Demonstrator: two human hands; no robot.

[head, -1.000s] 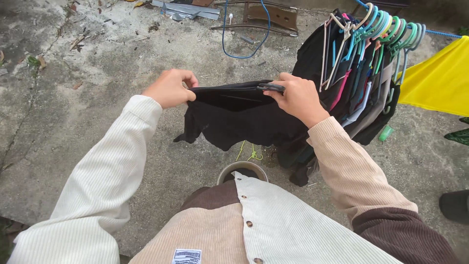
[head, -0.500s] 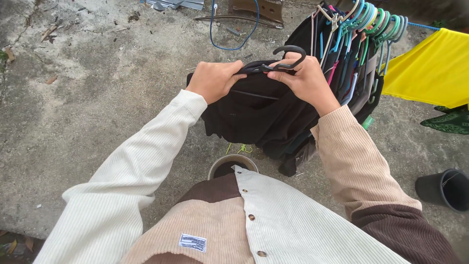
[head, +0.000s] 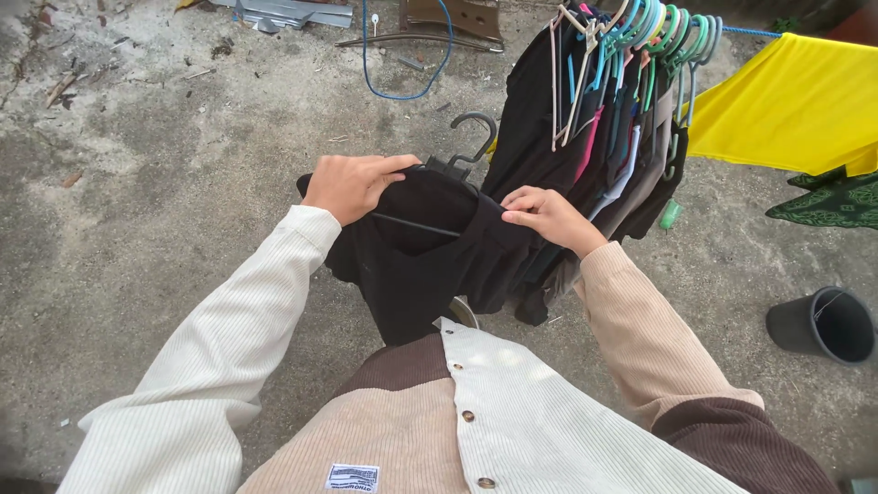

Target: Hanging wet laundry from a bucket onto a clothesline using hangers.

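A black garment (head: 412, 261) hangs in front of me on a black plastic hanger (head: 468, 146), whose hook points up and away. My left hand (head: 352, 183) grips the garment's top edge over the hanger's left shoulder. At the right side, my right hand (head: 544, 215) pinches the black cloth with fingertips. Just beyond hangs a tight row of dark clothes (head: 585, 137) on several coloured hangers (head: 658, 32).
A yellow cloth (head: 786, 105) and a green patterned cloth (head: 828, 201) hang on the line at right. A black bucket (head: 819, 325) stands on the concrete at right. A blue cable (head: 398, 69) and metal scraps (head: 293, 11) lie at the far edge.
The hanger now sits inside the black garment with its hook standing up. My right hand left the hook and dropped to the cloth's right side; my left hand shifted left along the top.
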